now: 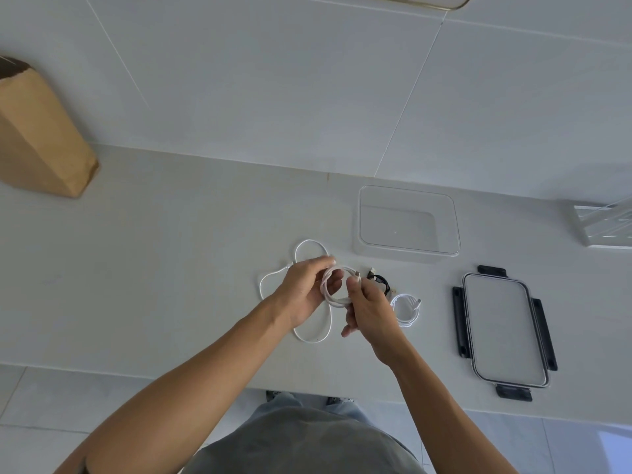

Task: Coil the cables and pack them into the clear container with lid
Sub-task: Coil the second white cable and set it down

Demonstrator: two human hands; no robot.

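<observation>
Pale grey and bare, the table [171, 251] ran up to a tiled wall, and the work sat close to its near edge, just ahead of the person's chest. Nearest, the right hand [367, 311] was closed on the small loops of a white cable [330, 295], thumb and fingers pinching the coil where a connector end stuck up, while the left hand [304, 292] held the opposite side of the same coil with curled fingers. Much of that cable was not yet wound: its slack trailed on the table in two wide loops, one under the left wrist toward the person, one arcing away beyond the left hand's knuckles. So the loose length lay to the left of the coil, on the left hand's side, and that hand seemed the one better placed to feed it in. Just right of the right hand lay a coiled white cable [407, 311], and beside it, slightly farther, a black cable [381, 282] bundled up. Farther right, the lid [502, 328] with its dark clips lay flat, its long axis running away from the person. Beyond the hands and to their right, the clear container [408, 222] stood open and empty, nearer the right hand. A brown paper bag [37, 131] stood far left.
</observation>
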